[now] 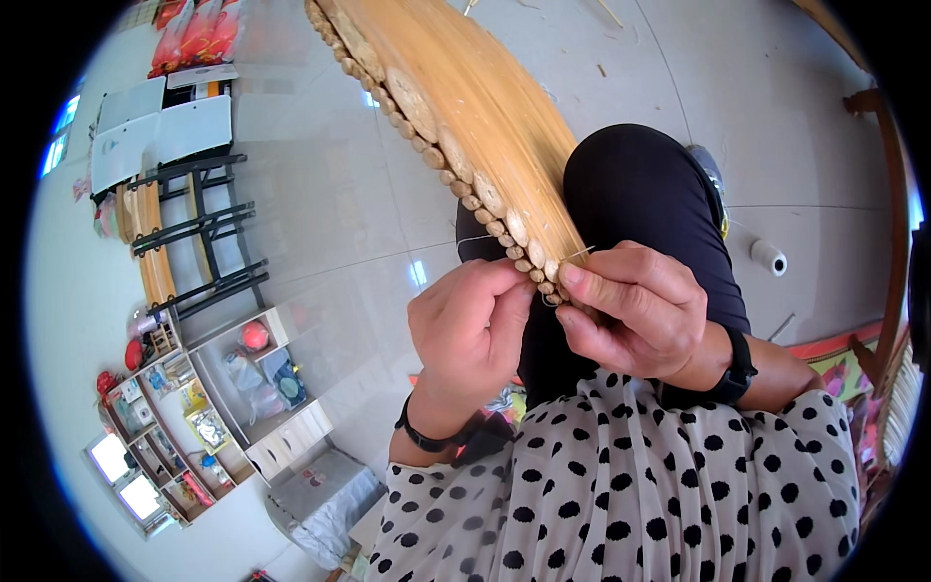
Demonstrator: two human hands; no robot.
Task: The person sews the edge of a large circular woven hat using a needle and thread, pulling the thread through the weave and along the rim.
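A long tan mat of sorghum-like stalks (475, 126) stretches from the top of the view down to my knees, its round cut ends stacked in rows along the left edge. At the mat's near tip, my left hand (472, 320) is closed, thumb and index finger pinching the edge beside the lowest stalk ends. My right hand (635, 306) is closed at the same tip from the right. A thin needle (579, 253) sticks out between its thumb and index finger. Fine pale thread (475, 239) shows left of the stalk ends; the pinched spots are hidden by fingers.
A white thread spool (769, 258) lies on the tiled floor to the right, past my knee (650, 184). Wooden furniture (887, 194) stands at the right rim. Shelves (179, 427), a folded black frame (208, 228) and a grey-covered box (325, 500) line the left side.
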